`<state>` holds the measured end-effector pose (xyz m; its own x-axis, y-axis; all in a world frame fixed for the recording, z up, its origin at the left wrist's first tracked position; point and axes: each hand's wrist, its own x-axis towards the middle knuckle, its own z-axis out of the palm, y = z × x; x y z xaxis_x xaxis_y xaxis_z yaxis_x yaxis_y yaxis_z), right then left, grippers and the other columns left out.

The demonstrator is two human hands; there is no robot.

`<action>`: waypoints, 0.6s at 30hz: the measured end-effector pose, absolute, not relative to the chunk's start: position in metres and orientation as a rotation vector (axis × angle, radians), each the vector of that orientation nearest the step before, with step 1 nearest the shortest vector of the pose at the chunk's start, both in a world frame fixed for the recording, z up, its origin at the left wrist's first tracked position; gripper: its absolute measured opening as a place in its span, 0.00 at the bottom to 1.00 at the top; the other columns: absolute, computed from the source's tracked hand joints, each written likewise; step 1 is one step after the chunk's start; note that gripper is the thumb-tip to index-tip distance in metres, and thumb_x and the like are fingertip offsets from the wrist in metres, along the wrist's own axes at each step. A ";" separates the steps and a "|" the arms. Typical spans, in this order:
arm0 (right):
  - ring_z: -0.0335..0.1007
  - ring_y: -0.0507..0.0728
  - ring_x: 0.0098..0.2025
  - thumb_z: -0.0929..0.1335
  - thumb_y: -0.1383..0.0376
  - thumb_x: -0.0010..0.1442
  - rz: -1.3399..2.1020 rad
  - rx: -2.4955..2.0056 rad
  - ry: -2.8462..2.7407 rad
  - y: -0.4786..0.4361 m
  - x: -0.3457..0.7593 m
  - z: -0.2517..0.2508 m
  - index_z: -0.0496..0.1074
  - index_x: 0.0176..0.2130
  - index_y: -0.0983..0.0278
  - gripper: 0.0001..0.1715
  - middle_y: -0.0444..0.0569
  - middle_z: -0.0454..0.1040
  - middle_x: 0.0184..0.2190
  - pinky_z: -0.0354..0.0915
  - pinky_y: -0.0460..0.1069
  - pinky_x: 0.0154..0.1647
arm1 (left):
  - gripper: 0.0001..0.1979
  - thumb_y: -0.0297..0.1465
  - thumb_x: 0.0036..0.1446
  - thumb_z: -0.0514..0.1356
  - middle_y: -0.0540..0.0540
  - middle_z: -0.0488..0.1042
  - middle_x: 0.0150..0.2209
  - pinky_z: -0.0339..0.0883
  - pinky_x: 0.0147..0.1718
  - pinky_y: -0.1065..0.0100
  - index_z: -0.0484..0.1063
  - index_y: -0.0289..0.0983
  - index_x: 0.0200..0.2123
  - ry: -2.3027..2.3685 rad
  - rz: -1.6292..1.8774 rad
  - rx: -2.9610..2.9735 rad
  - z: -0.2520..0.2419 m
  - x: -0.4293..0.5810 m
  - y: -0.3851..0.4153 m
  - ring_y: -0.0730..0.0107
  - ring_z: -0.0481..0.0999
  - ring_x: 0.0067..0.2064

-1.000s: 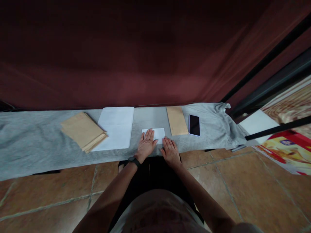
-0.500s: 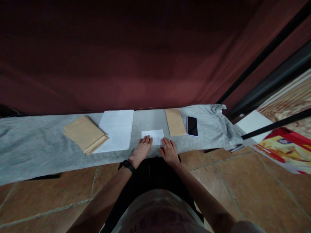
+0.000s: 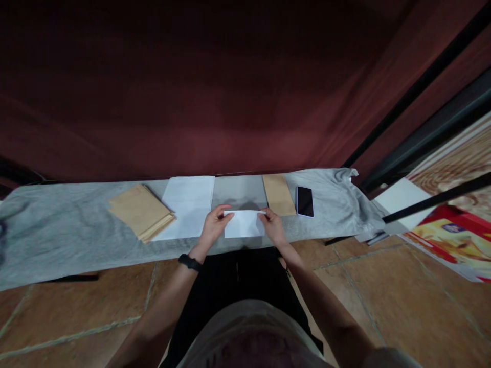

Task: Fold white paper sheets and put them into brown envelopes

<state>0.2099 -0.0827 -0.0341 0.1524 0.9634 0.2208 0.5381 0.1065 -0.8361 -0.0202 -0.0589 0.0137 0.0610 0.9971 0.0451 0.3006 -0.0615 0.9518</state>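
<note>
A folded white sheet of paper (image 3: 244, 225) is held up between my hands, just over the grey cloth. My left hand (image 3: 215, 224) pinches its upper left corner between thumb and fingers. At the upper right corner, my right hand (image 3: 273, 224) grips it the same way. Left of my hands lies a stack of larger white paper (image 3: 192, 204), partly covered by a pile of brown envelopes (image 3: 140, 210). A single brown envelope (image 3: 280, 195) rests beyond my right hand, with a dark-screened phone (image 3: 305, 201) beside it.
The grey cloth (image 3: 76, 230) covers a long narrow bench against a dark red wall (image 3: 230, 122). Black metal bars (image 3: 437, 203) cross the right side. A red and yellow box (image 3: 452, 240) stands on the right, above the tiled floor (image 3: 345, 276).
My hands lay flat on the folded paper before. Now they have lifted it off the cloth, fingers closed on its two upper corners.
</note>
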 end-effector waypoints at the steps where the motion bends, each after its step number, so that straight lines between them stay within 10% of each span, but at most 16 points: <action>1: 0.72 0.54 0.29 0.62 0.55 0.67 0.605 -1.550 -1.483 -0.077 0.210 -0.035 0.75 0.42 0.62 0.17 0.43 0.77 0.28 0.67 0.45 0.29 | 0.22 0.43 0.52 0.66 0.53 0.75 0.25 0.65 0.28 0.71 0.76 0.37 0.48 1.341 1.061 1.394 0.010 -0.021 -0.059 0.70 0.73 0.27; 7: 0.73 0.54 0.30 0.60 0.59 0.68 0.556 -1.601 -1.440 -0.044 0.206 -0.044 0.75 0.42 0.64 0.17 0.45 0.77 0.29 0.69 0.45 0.31 | 0.31 0.43 0.50 0.65 0.50 0.78 0.30 0.69 0.30 0.68 0.70 0.35 0.56 1.392 0.978 1.238 -0.027 -0.014 -0.068 0.68 0.76 0.29; 18: 0.58 0.62 0.69 0.62 0.60 0.71 0.092 -1.604 -2.087 -0.109 0.165 -0.067 0.61 0.67 0.64 0.28 0.57 0.63 0.68 0.55 0.62 0.69 | 0.28 0.26 0.54 0.60 0.53 0.74 0.27 0.67 0.24 0.70 0.68 0.36 0.60 1.584 0.996 1.283 -0.044 -0.006 -0.058 0.72 0.71 0.24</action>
